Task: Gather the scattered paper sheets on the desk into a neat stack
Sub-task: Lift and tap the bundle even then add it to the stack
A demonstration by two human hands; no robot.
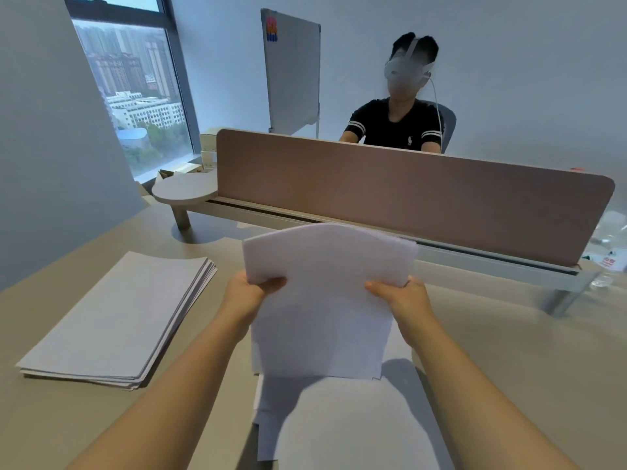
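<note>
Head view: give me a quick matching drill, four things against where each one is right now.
Things:
1. held sheets
2. side stack
3. loose sheets
4. round shelf

Places:
A. flat on the desk, left
B. raised at the divider's left end
C. up between both hands
D. on the desk under the forearms

Pairs: 1-C, 2-A, 3-D, 4-B

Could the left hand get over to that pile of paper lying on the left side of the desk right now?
Probably not yet. The left hand grips the held sheets together with the right hand. Bare desk lies between it and the pile, so once freed it likely could.
</note>
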